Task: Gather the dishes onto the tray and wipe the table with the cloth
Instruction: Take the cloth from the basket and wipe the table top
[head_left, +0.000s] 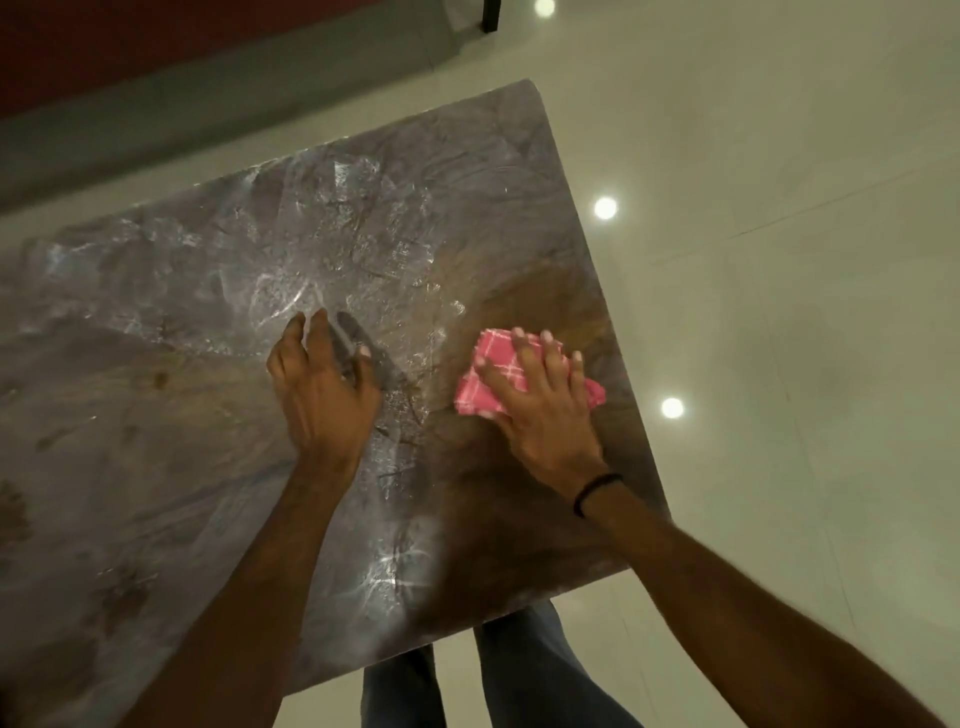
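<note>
My right hand (540, 400) lies flat, fingers spread wide, pressing a folded pink checked cloth (498, 382) onto the marbled brown table (208, 364) near its right edge. My left hand (324, 384) sits just beside it toward the table's middle, holding nothing, fingers loosely curled with the tips at the surface; I cannot tell whether the palm touches. A thin black band (597, 491) circles my right wrist. Streaky, shiny smears cover the tabletop beyond both hands. Below the near table edge, my jeans (519, 675) show above a pale tiled floor (779, 312) with bright reflected light spots.
</note>
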